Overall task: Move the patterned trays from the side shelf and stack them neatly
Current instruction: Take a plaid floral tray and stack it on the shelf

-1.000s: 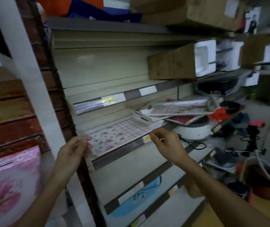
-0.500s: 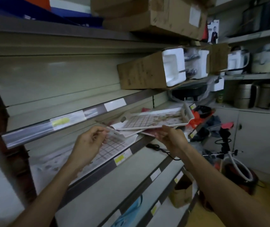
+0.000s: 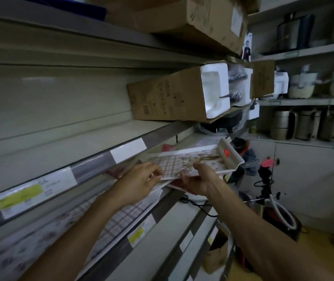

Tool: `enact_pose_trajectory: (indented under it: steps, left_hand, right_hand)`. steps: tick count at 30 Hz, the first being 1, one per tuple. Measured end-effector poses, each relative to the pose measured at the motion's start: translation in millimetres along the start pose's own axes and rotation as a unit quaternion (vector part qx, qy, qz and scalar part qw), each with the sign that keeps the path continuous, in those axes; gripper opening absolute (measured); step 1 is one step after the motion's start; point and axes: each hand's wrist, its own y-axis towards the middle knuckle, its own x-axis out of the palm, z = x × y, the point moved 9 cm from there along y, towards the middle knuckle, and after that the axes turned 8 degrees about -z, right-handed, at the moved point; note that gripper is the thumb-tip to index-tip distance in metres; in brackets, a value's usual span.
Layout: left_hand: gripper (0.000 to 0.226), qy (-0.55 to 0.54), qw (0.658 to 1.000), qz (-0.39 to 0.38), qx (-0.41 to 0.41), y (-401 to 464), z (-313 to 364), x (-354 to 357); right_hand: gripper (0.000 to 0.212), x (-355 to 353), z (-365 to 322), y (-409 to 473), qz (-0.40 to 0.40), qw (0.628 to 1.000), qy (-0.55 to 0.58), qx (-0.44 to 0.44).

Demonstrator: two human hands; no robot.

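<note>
A cardboard box (image 3: 168, 96) with white foam (image 3: 214, 88) lies on the upper shelf. Metal pots (image 3: 308, 124) line the counter, and a red bucket (image 3: 281, 220) stands on the floor.

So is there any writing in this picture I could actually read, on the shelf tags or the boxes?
No text here can be read.
Shelf-edge price tags: yellow patch and dark print, blurred.
Cardboard box: printed marks, too faint.
Large box overhead: white label, blurred.
Orange sticker on the patterned tray: nothing legible.
</note>
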Motion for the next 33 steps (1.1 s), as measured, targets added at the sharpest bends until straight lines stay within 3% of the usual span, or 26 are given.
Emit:
enact_pose_trajectory:
  steps: [12,18,24,29,33]
  left_hand:
    - [0.032,0.04,0.999,-0.019,-0.007,38.8,-34.6,18.9]
    - [0.024,0.001,1.0,0.006,-0.027,39.0,-37.9,14.7]
    - [0.046,-0.025,0.998,0.043,-0.026,34.7,-11.5,6.5]
    - [0.023,-0.069,0.995,0.046,-0.057,42.3,22.5,7.4]
    - [0.02,-0.108,0.988,0.073,-0.086,53.6,54.0,9.2]
  right_hand:
    - [0.019,-17.7,-52.6,18.8,0.106,0.979,-0.084,-0.15]
    - [0.02,-39.4,-77.3,6.0,0.125,0.971,-0.075,-0.187]
    - [0.015,-76.9,-102.6,-15.0,0.134,0.964,-0.099,-0.209]
    - [0.014,-109.0,-137.8,-56.9,0.143,0.95,-0.137,-0.242]
    - [0.013,-148.4,-162.5,-94.3,0.188,0.936,-0.162,-0.25]
